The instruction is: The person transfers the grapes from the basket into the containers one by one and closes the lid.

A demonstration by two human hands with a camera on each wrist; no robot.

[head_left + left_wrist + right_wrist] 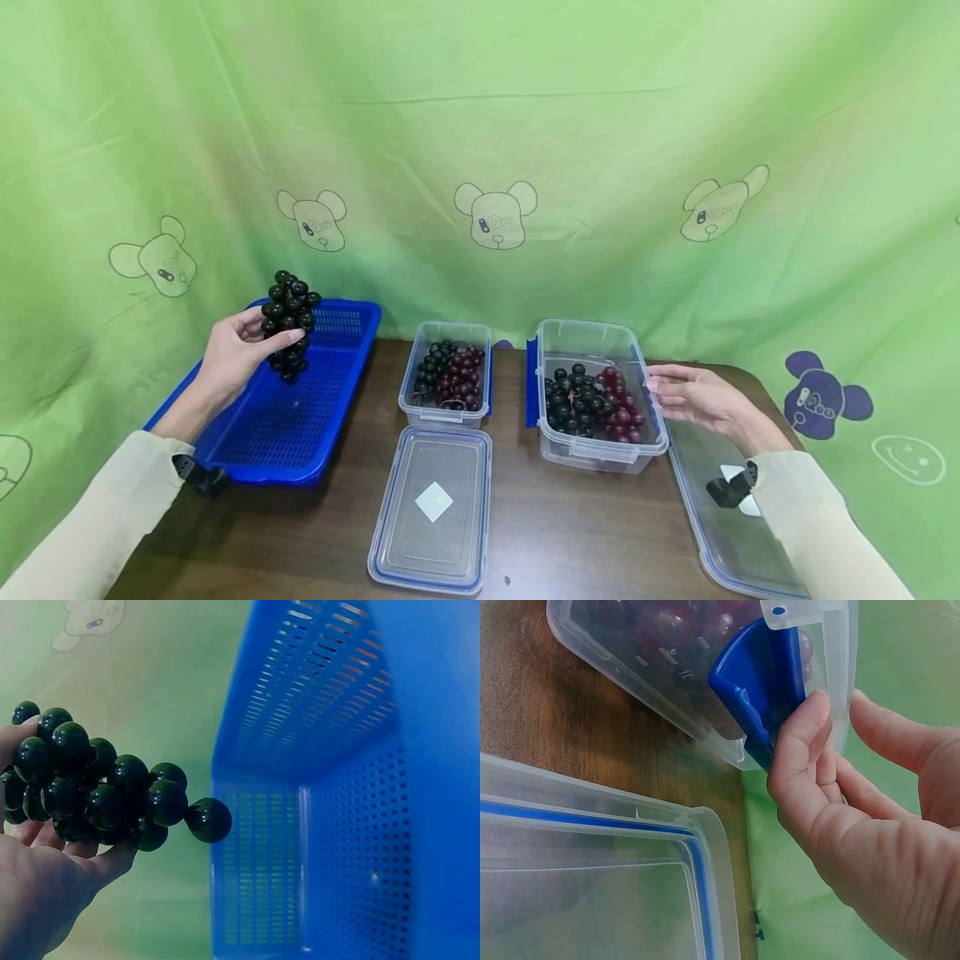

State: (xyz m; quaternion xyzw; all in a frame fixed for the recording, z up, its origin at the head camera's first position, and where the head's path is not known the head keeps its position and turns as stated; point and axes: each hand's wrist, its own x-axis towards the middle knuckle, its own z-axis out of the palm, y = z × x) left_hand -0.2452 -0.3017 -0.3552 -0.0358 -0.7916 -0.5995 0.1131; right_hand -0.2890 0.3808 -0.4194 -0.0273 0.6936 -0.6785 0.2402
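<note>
Gripping a dark grape bunch (291, 307) in the left hand (228, 354), clamped between thumb and fingers, above the blue basket (281, 421). Pinching the side of the larger clear box (596, 462) in the right hand (701, 398), with fingers bent by its blue latch (769, 682). Showing a white diamond label (433, 501) on the smaller lid (429, 554); on the green curtain (420, 83), lettered mouse faces (497, 218), too small to read surely.

A bunch of glossy, dark grapes (288, 321), its round berries tightly clustered, is held upright by the left hand (232, 354) in the left part of the head view. Right of centre, an open, clear container (570, 455) with blue side latches (532, 387) is gripped at its right edge by the right hand (701, 398); inside, black grapes (573, 402) are laid left, red grapes (621, 410) right.
</note>
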